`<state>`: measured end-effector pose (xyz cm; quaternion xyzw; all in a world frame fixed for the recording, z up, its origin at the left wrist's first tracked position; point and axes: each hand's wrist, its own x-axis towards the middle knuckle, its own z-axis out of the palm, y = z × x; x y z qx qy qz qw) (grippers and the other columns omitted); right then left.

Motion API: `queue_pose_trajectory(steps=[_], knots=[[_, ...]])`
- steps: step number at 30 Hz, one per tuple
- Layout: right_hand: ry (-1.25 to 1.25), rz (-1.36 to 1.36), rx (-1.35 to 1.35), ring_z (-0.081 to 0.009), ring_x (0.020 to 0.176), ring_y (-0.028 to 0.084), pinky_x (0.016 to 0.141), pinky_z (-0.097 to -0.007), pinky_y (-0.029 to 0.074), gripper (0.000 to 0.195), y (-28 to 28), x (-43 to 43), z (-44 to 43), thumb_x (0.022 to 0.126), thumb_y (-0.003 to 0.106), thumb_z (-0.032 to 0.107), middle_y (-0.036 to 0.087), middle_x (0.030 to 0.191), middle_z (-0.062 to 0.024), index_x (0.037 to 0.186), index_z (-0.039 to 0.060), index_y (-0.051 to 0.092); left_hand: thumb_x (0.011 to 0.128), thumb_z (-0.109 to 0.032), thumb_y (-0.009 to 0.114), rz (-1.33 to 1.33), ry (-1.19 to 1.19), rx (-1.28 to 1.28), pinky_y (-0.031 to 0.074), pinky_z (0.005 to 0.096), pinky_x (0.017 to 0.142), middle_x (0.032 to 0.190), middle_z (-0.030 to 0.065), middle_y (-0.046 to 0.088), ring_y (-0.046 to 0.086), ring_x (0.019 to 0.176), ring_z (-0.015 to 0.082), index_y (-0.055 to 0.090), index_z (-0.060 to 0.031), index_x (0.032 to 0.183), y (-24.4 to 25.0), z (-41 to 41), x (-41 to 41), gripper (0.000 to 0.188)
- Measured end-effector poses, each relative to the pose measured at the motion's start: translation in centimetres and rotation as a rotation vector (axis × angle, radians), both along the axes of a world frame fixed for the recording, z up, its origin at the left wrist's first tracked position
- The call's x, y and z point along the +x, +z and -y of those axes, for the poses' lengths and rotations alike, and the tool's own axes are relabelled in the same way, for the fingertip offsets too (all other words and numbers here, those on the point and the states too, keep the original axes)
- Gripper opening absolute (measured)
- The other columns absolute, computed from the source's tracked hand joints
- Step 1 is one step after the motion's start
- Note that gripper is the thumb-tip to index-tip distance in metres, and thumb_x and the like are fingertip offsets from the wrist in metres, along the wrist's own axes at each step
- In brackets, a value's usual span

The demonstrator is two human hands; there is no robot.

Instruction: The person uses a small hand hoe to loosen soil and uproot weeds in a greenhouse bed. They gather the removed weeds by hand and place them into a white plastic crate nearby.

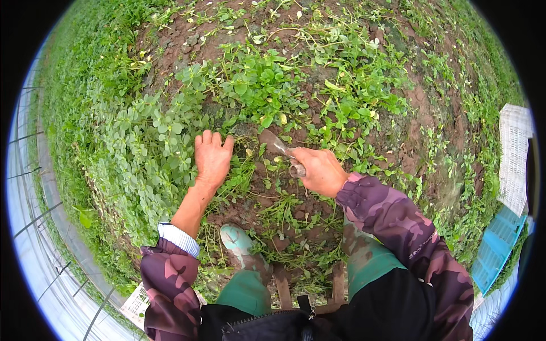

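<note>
My right hand (322,170) is closed around the handle of a metal-bladed hand tool (273,143), perhaps a small trowel or knife. Its soil-stained blade points up and left, just above the ground among low leafy plants (266,87). To the left, my left hand (213,155) reaches down at the edge of a dense patch of round-leaved plants (158,132). Its fingers are bent and close together. The fingertips are turned away, so whether they grip a stem is hidden. Loose-looking green stems (283,209) lie on the brown soil (303,211) below the hands.
My muddy green boots (241,243) stand on either side of a wooden frame (283,285). A white plastic crate (515,157) and a blue crate (499,249) are at the right rim. Another white crate (136,304) is lower left. Plastic sheeting (38,238) runs along the left edge.
</note>
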<state>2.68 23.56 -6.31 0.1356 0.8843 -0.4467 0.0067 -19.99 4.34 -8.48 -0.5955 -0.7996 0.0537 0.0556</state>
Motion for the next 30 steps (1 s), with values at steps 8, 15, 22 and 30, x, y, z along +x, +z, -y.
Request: queue_pose_trajectory(steps=[8, 15, 22, 30], knots=[[0.041, 0.026, -0.061, -0.0373, 0.078, 0.067, 0.067, -0.0458, 0.053, 0.030, 0.1, 1.7, -2.0, 0.082, 0.067, 0.005, 0.067, 0.086, -0.0157, 0.112, 0.0059, 0.062, 0.074, -0.008, 0.064, 0.004, -0.009, 0.051, 0.042, 0.0416, 0.079, 0.085, 0.0061, 0.055, 0.055, 0.084, 0.0270, 0.063, -0.0141, 0.102, -0.3, 1.8, 0.4, 0.028], [0.103, 0.043, 0.006, -0.0403, 0.081, 0.066, 0.069, -0.0483, 0.052, 0.034, 0.7, -2.5, -0.8, 0.076, 0.068, 0.005, 0.067, 0.091, -0.0161, 0.109, 0.0053, 0.060, 0.077, -0.010, 0.062, 0.056, 0.047, 0.000, 0.042, 0.0406, 0.070, 0.082, 0.0055, 0.051, 0.056, 0.077, 0.0252, 0.057, -0.0138, 0.096, -0.5, 3.7, 0.5, 0.020], [0.092, 0.112, -0.038, -0.0423, 0.077, 0.065, 0.070, -0.0494, 0.051, 0.030, 3.1, 0.5, -3.3, 0.079, 0.065, 0.004, 0.066, 0.081, -0.0194, 0.109, 0.0040, 0.061, 0.083, -0.019, 0.072, 0.234, 0.157, 0.041, 0.045, 0.0412, 0.076, 0.089, 0.0099, 0.056, 0.059, 0.082, 0.0290, 0.059, -0.0092, 0.116, 0.7, 4.2, 1.2, 0.037], [0.239, 0.114, -0.001, -0.0425, 0.077, 0.065, 0.068, -0.0493, 0.051, 0.026, 3.2, -3.1, -4.6, 0.077, 0.064, 0.002, 0.066, 0.078, -0.0206, 0.102, 0.0014, 0.063, 0.082, -0.009, 0.063, 0.074, 0.146, -0.117, 0.047, 0.0387, 0.075, 0.082, 0.0085, 0.060, 0.063, 0.075, 0.0244, 0.062, 0.0002, 0.119, -1.1, 4.3, 0.9, 0.038]])
